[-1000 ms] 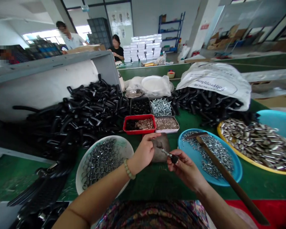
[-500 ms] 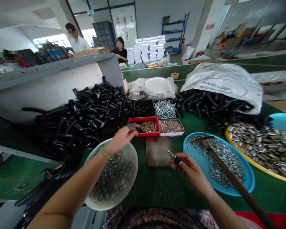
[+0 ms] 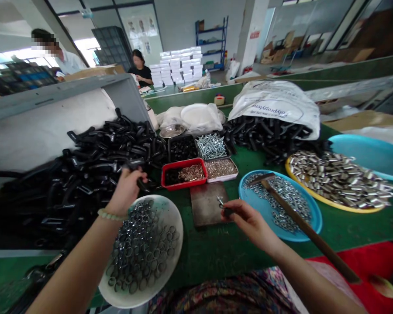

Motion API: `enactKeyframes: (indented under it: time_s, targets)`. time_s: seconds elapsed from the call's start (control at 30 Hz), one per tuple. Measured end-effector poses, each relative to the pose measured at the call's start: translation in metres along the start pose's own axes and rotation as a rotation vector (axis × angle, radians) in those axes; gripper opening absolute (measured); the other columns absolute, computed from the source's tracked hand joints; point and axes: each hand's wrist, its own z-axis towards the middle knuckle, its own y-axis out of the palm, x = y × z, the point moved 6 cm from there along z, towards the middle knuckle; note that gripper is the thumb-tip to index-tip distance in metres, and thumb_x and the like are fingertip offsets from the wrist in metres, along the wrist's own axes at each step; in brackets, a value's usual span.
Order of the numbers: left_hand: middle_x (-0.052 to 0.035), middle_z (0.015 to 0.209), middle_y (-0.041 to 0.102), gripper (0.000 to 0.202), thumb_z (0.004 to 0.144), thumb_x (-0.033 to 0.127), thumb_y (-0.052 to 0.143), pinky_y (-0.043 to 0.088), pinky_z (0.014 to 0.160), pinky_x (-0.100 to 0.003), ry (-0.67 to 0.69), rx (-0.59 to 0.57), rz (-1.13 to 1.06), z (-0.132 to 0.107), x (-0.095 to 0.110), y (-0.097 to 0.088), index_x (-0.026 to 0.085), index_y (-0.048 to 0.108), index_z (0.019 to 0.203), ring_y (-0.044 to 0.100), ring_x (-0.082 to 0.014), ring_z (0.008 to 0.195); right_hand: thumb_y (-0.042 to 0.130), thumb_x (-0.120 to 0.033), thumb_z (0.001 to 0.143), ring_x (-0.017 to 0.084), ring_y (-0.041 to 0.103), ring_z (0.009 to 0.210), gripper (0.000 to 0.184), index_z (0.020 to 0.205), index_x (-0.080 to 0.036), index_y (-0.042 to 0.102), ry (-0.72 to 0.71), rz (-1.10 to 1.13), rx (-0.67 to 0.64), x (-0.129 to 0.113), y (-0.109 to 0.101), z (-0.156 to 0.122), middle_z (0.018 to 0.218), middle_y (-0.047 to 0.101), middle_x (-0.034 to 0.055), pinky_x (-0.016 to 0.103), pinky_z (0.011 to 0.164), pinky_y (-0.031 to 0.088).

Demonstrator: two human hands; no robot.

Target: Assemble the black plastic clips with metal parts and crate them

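My left hand (image 3: 126,189), with a beaded bracelet at the wrist, is closed on a black curved plastic piece (image 3: 144,186) at the edge of a pile of similar black pieces (image 3: 118,148). Just below it stands a white bowl (image 3: 173,218) of metal rings (image 3: 134,244). Over the near edge of a flat metal plate (image 3: 201,205), my right hand (image 3: 250,222) pinches a small silver screw (image 3: 219,201) with a black knob (image 3: 227,212) on its lower end. The fingers partly cover the knob.
Beyond the plate are a red tray (image 3: 183,174) of copper-coloured parts, a white tray (image 3: 221,169) of small parts and silver screws (image 3: 211,146). At right, a hammer (image 3: 309,231) lies across a blue basin (image 3: 317,229), beside a yellow-rimmed basin (image 3: 356,208). Two people sit or stand beyond.
My left hand has moved from the red tray leftward to the black pile and has closed on a black piece. My right hand still holds the screw and knob. The view has turned right.
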Motion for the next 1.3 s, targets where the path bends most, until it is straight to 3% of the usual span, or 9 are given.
enactKeyframes:
  time_s: [0.07, 0.17, 0.37, 0.57, 0.7, 0.8, 0.93, 1.07, 1.3]
  targets:
    - [-0.0037, 0.088, 0.058, 0.025, 0.07, 0.025, 0.062, 0.042, 0.051, -0.022, -0.344, -0.389, -0.382, -0.048, -0.003, 0.065, 0.019, 0.051, 0.093, 0.055, -0.012, 0.065, 0.047, -0.02, 0.09, 0.017, 0.064, 0.095, 0.025, 0.113, -0.025, 0.055, -0.133, -0.286, -0.091, -0.018, 0.009, -0.004, 0.103, 0.066, 0.0053, 0.033, 0.085, 0.05]
    - [-0.0003, 0.077, 0.058, 0.042, 0.069, 0.034, 0.072, 0.03, 0.042, -0.014, -0.623, -0.705, -0.57, -0.109, 0.002, 0.127, 0.021, 0.049, 0.1, 0.046, -0.0049, 0.05, 0.041, -0.012, 0.09, 0.018, 0.059, 0.105, 0.036, 0.122, -0.023, 0.052, -0.33, -0.541, -0.272, -0.038, 0.026, -0.015, 0.114, 0.062, 0.0082, 0.033, 0.09, 0.047]
    - [-0.0056, 0.067, 0.062, 0.078, 0.063, 0.071, 0.061, 0.013, 0.035, -0.016, -0.604, -1.233, -0.726, -0.151, 0.035, 0.143, 0.017, 0.052, 0.118, 0.024, -0.0005, 0.035, 0.039, -0.01, 0.089, 0.018, 0.063, 0.094, 0.037, 0.122, -0.022, 0.052, -0.317, -0.678, -0.347, -0.02, 0.012, -0.031, 0.106, 0.065, 0.0079, 0.031, 0.081, 0.051]
    - [0.0003, 0.077, 0.061, 0.048, 0.073, 0.047, 0.067, 0.025, 0.037, -0.015, -0.497, -0.738, -0.519, -0.128, 0.015, 0.149, 0.022, 0.054, 0.112, 0.036, -0.0007, 0.039, 0.039, -0.005, 0.086, 0.019, 0.059, 0.107, 0.045, 0.126, -0.021, 0.049, -0.37, -0.735, -0.203, -0.014, -0.005, -0.034, 0.117, 0.062, 0.0104, 0.035, 0.09, 0.05]
    - [0.0014, 0.078, 0.06, 0.035, 0.068, 0.032, 0.073, 0.043, 0.052, -0.017, -0.509, -0.574, -0.579, -0.135, 0.01, 0.157, 0.019, 0.054, 0.095, 0.054, -0.0057, 0.056, 0.04, -0.004, 0.084, 0.021, 0.058, 0.11, 0.05, 0.129, -0.022, 0.048, -0.439, -0.801, -0.115, -0.019, -0.001, -0.032, 0.12, 0.061, 0.0116, 0.039, 0.09, 0.05]
    - [0.0013, 0.077, 0.061, 0.039, 0.069, 0.035, 0.072, 0.035, 0.044, -0.014, -0.601, -0.571, -0.621, -0.142, 0.007, 0.161, 0.02, 0.051, 0.097, 0.048, -0.0033, 0.048, 0.039, -0.005, 0.085, 0.022, 0.057, 0.111, 0.048, 0.129, -0.021, 0.048, -0.438, -0.805, -0.077, -0.022, 0.003, -0.031, 0.122, 0.06, 0.0123, 0.04, 0.091, 0.049]
    - [0.0017, 0.071, 0.06, 0.041, 0.075, 0.045, 0.064, 0.015, 0.035, -0.013, -0.737, -0.799, -0.685, -0.15, 0.006, 0.166, 0.02, 0.052, 0.104, 0.028, 0.0011, 0.034, 0.041, -0.011, 0.089, 0.019, 0.063, 0.098, 0.036, 0.121, -0.022, 0.051, -0.336, -0.596, -0.145, -0.029, 0.003, -0.032, 0.108, 0.065, 0.0085, 0.033, 0.083, 0.052]
    - [0.0007, 0.068, 0.061, 0.043, 0.076, 0.043, 0.062, 0.012, 0.035, -0.016, -0.611, -0.964, -0.857, -0.154, 0.021, 0.157, 0.021, 0.053, 0.111, 0.024, 0.0006, 0.032, 0.043, -0.016, 0.091, 0.016, 0.064, 0.091, 0.029, 0.115, -0.024, 0.055, -0.211, -0.478, -0.204, -0.031, -0.003, -0.031, 0.1, 0.067, 0.0041, 0.029, 0.079, 0.052]
    - [0.0013, 0.073, 0.058, 0.04, 0.076, 0.043, 0.064, 0.025, 0.039, -0.017, -0.467, -0.711, -0.799, -0.143, 0.024, 0.143, 0.02, 0.051, 0.106, 0.036, -0.001, 0.04, 0.041, -0.012, 0.089, 0.017, 0.063, 0.096, 0.035, 0.12, -0.023, 0.054, -0.271, -0.596, -0.161, -0.019, -0.006, -0.028, 0.106, 0.066, 0.0068, 0.034, 0.085, 0.051]
